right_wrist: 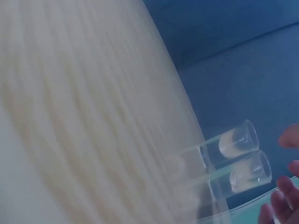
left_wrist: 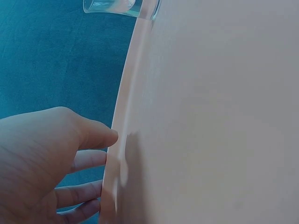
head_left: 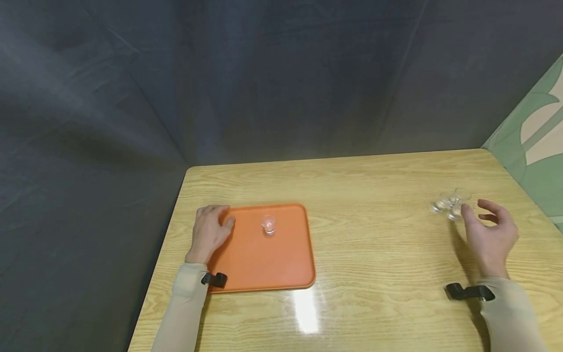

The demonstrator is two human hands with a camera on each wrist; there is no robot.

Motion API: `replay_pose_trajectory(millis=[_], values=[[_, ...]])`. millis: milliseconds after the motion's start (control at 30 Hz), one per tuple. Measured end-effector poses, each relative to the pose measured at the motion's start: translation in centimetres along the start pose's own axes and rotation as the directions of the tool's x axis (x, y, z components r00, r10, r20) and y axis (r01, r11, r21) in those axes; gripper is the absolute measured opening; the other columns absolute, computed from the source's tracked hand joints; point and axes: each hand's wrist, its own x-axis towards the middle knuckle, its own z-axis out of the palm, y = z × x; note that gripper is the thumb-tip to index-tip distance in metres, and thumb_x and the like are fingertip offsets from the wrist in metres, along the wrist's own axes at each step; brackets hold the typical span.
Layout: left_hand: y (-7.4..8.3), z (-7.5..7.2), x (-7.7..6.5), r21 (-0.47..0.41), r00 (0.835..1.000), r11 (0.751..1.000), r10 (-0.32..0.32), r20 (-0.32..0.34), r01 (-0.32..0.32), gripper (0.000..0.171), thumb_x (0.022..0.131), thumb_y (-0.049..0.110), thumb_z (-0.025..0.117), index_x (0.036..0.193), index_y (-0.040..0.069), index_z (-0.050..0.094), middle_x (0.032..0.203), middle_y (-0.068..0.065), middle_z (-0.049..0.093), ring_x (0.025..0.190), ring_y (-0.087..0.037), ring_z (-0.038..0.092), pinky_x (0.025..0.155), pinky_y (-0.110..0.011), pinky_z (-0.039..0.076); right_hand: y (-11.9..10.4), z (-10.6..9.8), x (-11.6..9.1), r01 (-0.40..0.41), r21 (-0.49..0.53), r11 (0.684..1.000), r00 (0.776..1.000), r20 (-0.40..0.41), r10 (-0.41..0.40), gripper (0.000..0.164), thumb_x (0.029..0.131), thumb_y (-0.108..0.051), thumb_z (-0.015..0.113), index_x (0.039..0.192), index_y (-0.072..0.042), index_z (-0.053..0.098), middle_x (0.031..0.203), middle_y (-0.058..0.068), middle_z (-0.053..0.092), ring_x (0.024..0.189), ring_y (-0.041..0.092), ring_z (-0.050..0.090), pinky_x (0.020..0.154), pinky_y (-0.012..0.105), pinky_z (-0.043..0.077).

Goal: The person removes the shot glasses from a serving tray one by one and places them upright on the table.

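At the left edge of an orange tray (head_left: pixel 268 264), my left hand (head_left: pixel 208 235) rests with relaxed fingers. Its fingertips (left_wrist: pixel 112 136) are right at the rim in the left wrist view. One small clear shot glass (head_left: pixel 269 226) stands upright on the tray, near its far side. Over on the right, my right hand (head_left: pixel 491 239) is just beside a cluster of clear shot glasses (head_left: pixel 455 212); its thumb and fingers are spread apart with nothing held. Two of these glasses (right_wrist: pixel 238 142) show in the right wrist view, the fingertips apart from their rims.
The tray lies on the left part of a wood-grain table (head_left: pixel 374 234). Dark cloth (head_left: pixel 308 83) hangs behind the table and along its left side. A green-and-beige patterned cloth (head_left: pixel 541 132) borders the right edge. Both wrists wear black straps.
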Motion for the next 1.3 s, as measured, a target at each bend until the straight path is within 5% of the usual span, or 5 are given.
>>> replay_pose_trajectory(millis=[233, 567, 1100, 1300], values=[[-0.1, 0.0, 0.0, -0.008, 1.000, 1.000, -0.003, 0.004, 0.003, 0.043, 0.102, 0.029, 0.070, 0.138, 0.006, 0.070, 0.144, -0.023, 0.064, 0.139, -0.045, 0.048, 0.111, -0.060, 0.045, -0.9, 1.2, -1.3, 0.183, 0.017, 0.983, 0.983, -0.025, -0.182, 0.027, 0.091, -0.019, 0.078, 0.117, -0.012, 0.081, 0.100, -0.027, 0.067, 0.084, -0.004, 0.059, 0.068, 0.005, 0.045], [-0.2, 0.1, 0.1, -0.003, 1.000, 1.000, 0.001, 0.002, -0.001, 0.043, 0.102, 0.028, 0.070, 0.138, 0.005, 0.070, 0.144, -0.024, 0.063, 0.140, -0.046, 0.047, 0.111, -0.061, 0.045, -1.2, 4.4, -4.4, 0.169, 0.017, 0.985, 0.966, 0.194, -0.169, 0.023, 0.095, -0.018, 0.078, 0.117, -0.010, 0.079, 0.095, -0.028, 0.069, 0.086, -0.006, 0.063, 0.069, 0.006, 0.047], [-0.2, 0.1, 0.1, -0.009, 1.000, 1.000, 0.002, 0.002, -0.002, 0.043, 0.101, 0.028, 0.071, 0.138, 0.005, 0.070, 0.144, -0.024, 0.063, 0.139, -0.045, 0.048, 0.111, -0.061, 0.045, -2.2, 8.1, -8.9, 0.294, -0.002, 0.956, 0.810, 0.532, -0.248, 0.034, 0.101, -0.024, 0.075, 0.124, 0.001, 0.074, 0.099, -0.035, 0.065, 0.085, -0.009, 0.063, 0.069, 0.009, 0.051], [-0.2, 0.1, 0.1, -0.009, 1.000, 1.000, -0.001, 0.000, 0.001, 0.043, 0.101, 0.028, 0.071, 0.138, 0.005, 0.071, 0.144, -0.023, 0.063, 0.140, -0.045, 0.047, 0.112, -0.060, 0.044, -2.6, 9.0, -10.3, 0.304, 0.008, 0.953, 0.771, 0.585, -0.251, 0.033, 0.101, -0.025, 0.074, 0.121, 0.000, 0.075, 0.102, -0.007, 0.078, 0.083, -0.007, 0.066, 0.071, 0.011, 0.053]])
